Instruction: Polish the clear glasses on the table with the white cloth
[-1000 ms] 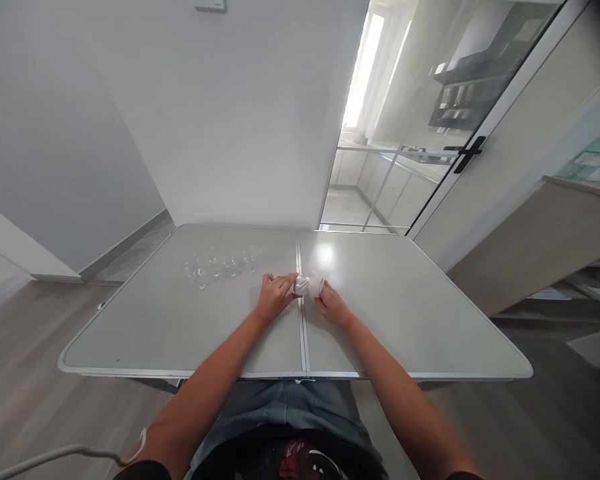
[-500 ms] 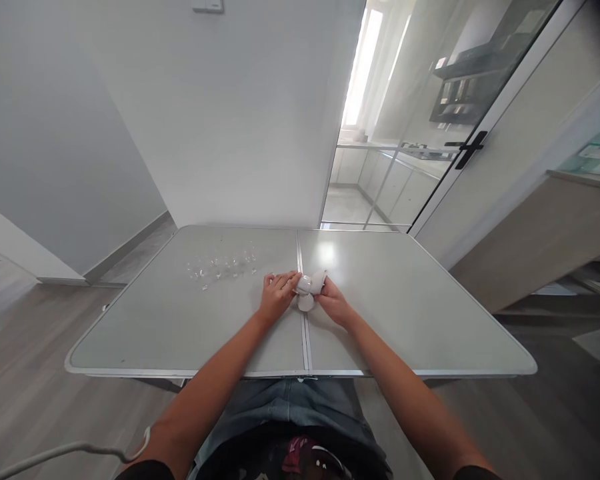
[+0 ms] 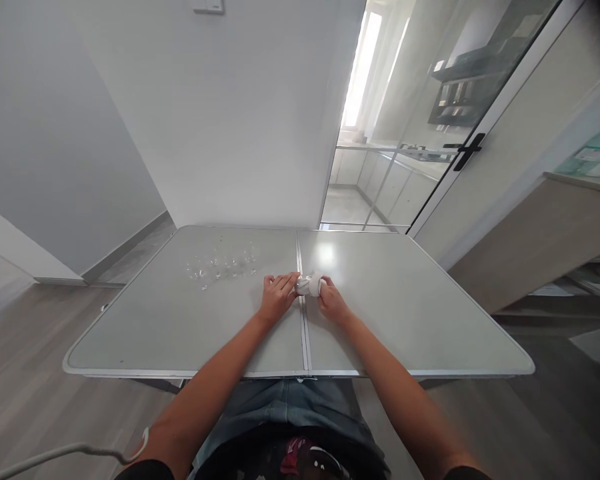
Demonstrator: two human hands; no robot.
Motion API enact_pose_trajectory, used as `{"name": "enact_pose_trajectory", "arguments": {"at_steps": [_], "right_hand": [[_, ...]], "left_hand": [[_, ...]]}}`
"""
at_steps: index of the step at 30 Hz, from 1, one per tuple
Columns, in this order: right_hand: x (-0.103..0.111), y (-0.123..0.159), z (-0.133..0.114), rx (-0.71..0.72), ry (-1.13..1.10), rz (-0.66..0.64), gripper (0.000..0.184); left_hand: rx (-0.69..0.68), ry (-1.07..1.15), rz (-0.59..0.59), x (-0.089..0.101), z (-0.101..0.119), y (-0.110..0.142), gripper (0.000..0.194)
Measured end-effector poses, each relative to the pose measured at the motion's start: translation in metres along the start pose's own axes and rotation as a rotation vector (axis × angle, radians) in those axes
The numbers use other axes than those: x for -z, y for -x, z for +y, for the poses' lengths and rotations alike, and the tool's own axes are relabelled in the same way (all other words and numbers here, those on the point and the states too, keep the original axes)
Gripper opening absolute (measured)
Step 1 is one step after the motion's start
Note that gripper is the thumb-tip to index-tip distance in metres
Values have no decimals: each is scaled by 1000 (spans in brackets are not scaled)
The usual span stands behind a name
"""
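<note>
Near the table's centre seam, a small white, rounded object (image 3: 316, 285) is held between my two hands. Its right end looks like a white ring or cup, and its left part appears shiny and partly clear; its exact kind cannot be made out. My left hand (image 3: 279, 297) closes on the left end, fingers together over it. On the opposite side, my right hand (image 3: 334, 303) grips the white end between thumb and fingers. Several small clear, glassy pieces (image 3: 219, 270) lie in a loose group beyond my left hand, their outlines faint.
The pale folding table (image 3: 410, 320) has a metal rim and a seam down its middle. A white wall (image 3: 240, 133) rises behind it, beside a glass door with a black handle (image 3: 469, 152). Shelving (image 3: 545, 240) stands at the right. A pale cable (image 3: 80, 448) runs by my left arm.
The white object has turned in my hands: the lobe that hung toward me no longer shows, and a shiny, ringed side does. My right hand has shifted slightly; the clear pieces stay put.
</note>
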State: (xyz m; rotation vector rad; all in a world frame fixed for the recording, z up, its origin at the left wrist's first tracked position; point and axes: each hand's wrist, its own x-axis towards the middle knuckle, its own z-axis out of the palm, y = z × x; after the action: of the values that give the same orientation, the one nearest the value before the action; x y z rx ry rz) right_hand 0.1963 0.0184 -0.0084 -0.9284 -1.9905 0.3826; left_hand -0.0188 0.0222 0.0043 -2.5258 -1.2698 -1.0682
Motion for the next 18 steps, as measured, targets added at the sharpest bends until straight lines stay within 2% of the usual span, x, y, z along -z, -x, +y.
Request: {"name": "enact_pose_trajectory", "arguments": {"at_steps": [3,6,8,11,16,18], "right_hand": [[6,-1,-3,115,141,-29,22],[7,-2,-7,127,152,-40,22],[4,-2,-8,58,53,-24,18],[0,-3,-6,-109,-214,15,10],[-1,-4,-9,-312,-557,36,22],[-2,-4,-14,-347,-624,47,25]], "left_hand": [[2,10,19,-2,-3,1,43],[7,29,42,-3,-4,2,46],[22,30,40,-3,-5,2,46],[58,26,9,-2,-4,2,44],[65,55,7,-4,-4,2,41],[70,59,20,-6,-4,1,42]]}}
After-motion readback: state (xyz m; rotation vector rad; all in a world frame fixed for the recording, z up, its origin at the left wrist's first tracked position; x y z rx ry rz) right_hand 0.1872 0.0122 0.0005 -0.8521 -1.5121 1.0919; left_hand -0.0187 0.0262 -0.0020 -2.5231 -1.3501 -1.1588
